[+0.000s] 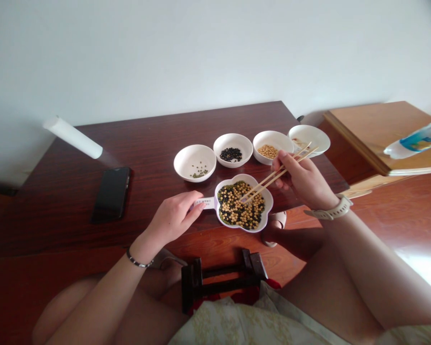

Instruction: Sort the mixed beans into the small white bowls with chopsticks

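Observation:
My left hand (175, 213) is closed round the short handle of a white flower-shaped dish (267, 218) at the table's front edge. Mixed yellow, black and green beans (237, 206) cover the dish's bottom. Between the fingers of my right hand (301, 179) is a pair of wooden chopsticks (266, 183), their tips down among those beans. Behind the dish stands a row of white bowls: one with a few green beans (195, 170), one with black beans (233, 141), one with yellow beans (267, 136). A fourth bowl (314, 134), partly behind the chopsticks, holds some pale and reddish bits.
A black phone (111, 194) lies on the dark wooden table (147, 153) at the left, near a white cylinder (73, 136). At the right, a bottle with a blue label (420, 139) is by a lighter wooden surface (373, 129). A dark stool frame (224, 275) is below.

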Demonstrator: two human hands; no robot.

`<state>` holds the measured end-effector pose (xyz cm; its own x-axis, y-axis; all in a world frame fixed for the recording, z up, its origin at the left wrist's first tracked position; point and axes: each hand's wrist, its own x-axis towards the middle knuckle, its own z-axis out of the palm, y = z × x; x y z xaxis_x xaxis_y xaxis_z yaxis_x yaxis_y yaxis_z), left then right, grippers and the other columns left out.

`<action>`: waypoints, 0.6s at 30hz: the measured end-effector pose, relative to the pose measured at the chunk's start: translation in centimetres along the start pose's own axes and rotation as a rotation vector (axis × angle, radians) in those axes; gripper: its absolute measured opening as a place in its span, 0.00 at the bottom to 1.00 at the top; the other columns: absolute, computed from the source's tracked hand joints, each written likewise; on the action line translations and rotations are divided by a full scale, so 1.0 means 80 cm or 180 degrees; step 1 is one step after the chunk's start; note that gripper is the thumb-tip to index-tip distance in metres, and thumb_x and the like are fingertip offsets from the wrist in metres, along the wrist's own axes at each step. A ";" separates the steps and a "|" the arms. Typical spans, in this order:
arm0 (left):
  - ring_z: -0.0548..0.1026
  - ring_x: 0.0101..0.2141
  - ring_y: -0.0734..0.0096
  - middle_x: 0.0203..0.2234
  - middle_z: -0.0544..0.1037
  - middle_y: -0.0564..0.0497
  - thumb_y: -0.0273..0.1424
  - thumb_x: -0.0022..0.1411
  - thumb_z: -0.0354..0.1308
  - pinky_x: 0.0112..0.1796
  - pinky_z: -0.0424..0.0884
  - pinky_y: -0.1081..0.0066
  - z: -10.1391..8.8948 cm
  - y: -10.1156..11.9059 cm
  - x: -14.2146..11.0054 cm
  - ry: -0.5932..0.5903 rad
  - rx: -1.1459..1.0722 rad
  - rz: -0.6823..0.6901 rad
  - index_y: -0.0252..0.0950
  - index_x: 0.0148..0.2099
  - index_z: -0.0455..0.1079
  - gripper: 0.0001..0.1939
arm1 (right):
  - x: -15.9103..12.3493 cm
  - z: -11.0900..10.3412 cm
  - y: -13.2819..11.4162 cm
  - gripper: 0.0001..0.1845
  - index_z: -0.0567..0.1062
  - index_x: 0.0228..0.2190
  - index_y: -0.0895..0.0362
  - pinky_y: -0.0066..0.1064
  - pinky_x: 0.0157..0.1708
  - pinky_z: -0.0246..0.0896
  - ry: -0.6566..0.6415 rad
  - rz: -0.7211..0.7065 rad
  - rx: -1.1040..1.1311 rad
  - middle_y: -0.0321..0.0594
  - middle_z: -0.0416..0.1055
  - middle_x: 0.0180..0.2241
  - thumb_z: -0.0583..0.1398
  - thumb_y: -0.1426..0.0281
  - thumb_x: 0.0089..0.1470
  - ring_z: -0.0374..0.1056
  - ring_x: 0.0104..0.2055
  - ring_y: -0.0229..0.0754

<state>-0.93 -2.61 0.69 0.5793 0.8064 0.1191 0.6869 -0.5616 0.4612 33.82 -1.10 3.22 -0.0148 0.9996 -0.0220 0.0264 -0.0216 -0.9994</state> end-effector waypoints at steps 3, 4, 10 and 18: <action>0.77 0.36 0.67 0.39 0.80 0.51 0.39 0.79 0.48 0.38 0.67 0.68 0.002 -0.002 0.000 0.0029 -0.0015 0.0002 0.38 0.50 0.70 0.13 | -0.001 0.003 0.002 0.24 0.74 0.31 0.55 0.25 0.18 0.56 -0.0059 0.0041 0.0027 0.36 0.67 0.20 0.58 0.49 0.68 0.62 0.20 0.34; 0.77 0.35 0.67 0.39 0.80 0.51 0.39 0.79 0.48 0.37 0.67 0.68 0.002 -0.002 0.000 0.0041 -0.0023 0.0011 0.38 0.50 0.70 0.13 | -0.001 0.003 0.003 0.24 0.74 0.31 0.55 0.25 0.19 0.56 -0.0077 0.0060 0.0023 0.37 0.68 0.20 0.58 0.49 0.68 0.62 0.20 0.34; 0.77 0.35 0.67 0.39 0.80 0.50 0.38 0.79 0.49 0.37 0.66 0.69 0.001 0.000 0.001 0.0007 -0.0039 0.0005 0.37 0.50 0.70 0.13 | 0.000 0.009 0.008 0.24 0.73 0.30 0.55 0.26 0.21 0.55 -0.0073 0.0101 0.0111 0.36 0.67 0.21 0.58 0.50 0.69 0.61 0.21 0.34; 0.76 0.35 0.69 0.41 0.81 0.50 0.38 0.79 0.48 0.38 0.66 0.70 -0.001 0.004 0.000 -0.0024 0.0020 -0.0055 0.36 0.52 0.70 0.13 | 0.003 0.014 0.013 0.23 0.72 0.28 0.56 0.26 0.20 0.52 0.0027 0.0147 0.0427 0.36 0.65 0.24 0.60 0.52 0.67 0.59 0.22 0.32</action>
<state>-0.72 -2.75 0.93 0.5706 0.8145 0.1044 0.6996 -0.5488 0.4577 32.72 -0.91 2.12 -0.0083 0.9976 -0.0683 -0.1071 -0.0688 -0.9919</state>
